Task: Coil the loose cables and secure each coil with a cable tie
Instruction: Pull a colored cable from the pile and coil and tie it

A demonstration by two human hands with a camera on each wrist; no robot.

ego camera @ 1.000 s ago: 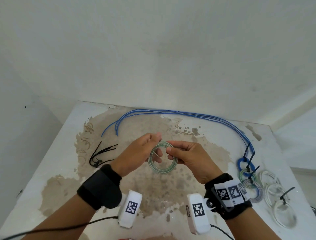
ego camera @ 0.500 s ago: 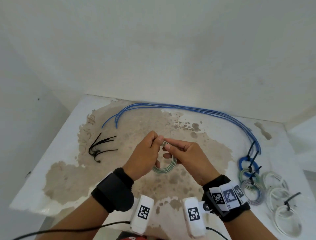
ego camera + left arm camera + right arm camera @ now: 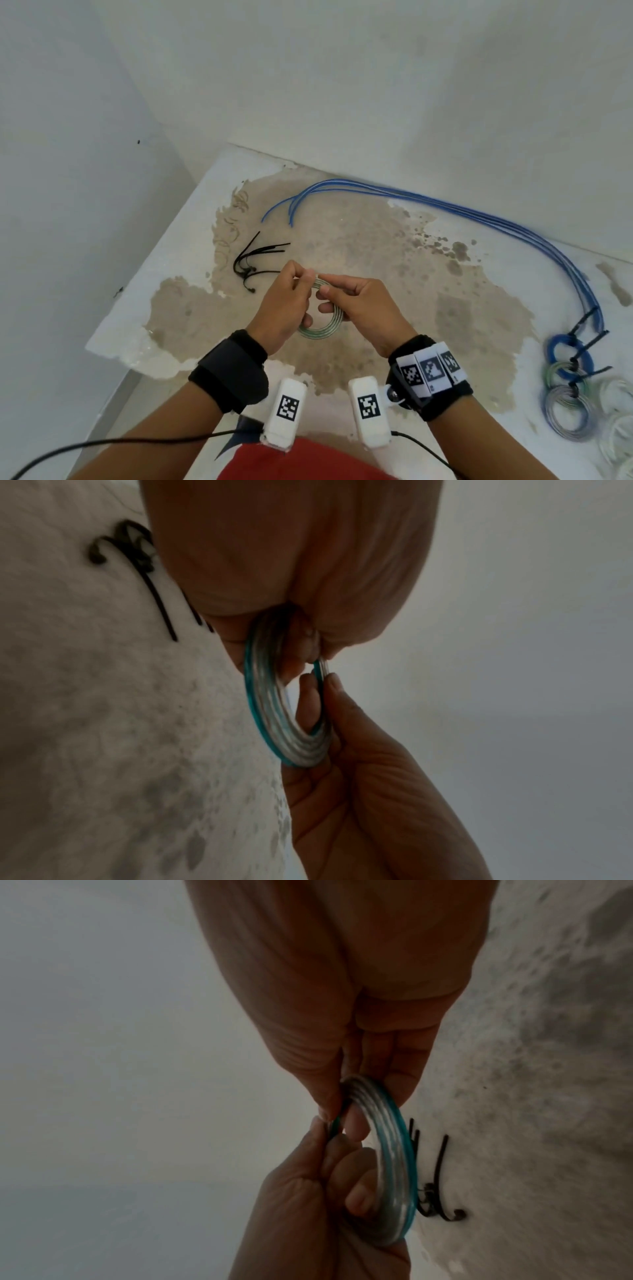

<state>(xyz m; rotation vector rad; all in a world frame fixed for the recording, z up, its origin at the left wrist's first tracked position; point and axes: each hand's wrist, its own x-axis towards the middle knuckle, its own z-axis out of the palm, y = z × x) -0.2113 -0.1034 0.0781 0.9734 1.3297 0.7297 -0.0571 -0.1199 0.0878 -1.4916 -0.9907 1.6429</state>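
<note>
Coil (image 3: 322, 325) apparently pinched by both hands, untied.

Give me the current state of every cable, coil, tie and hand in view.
Green-and-clear cable coil: wound, untied, held above table.
Left hand: pinching the coil's top.
Right hand: pinching the coil's top.
Loose black cable ties: unused, bunched on the table.
Long blue cables: uncoiled, lying along the wall.
Finished coils: tied, grouped at right.

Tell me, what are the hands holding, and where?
Both hands hold the green-and-clear cable coil: left hand and right hand pinch its top edge, fingertips nearly meeting.
</note>
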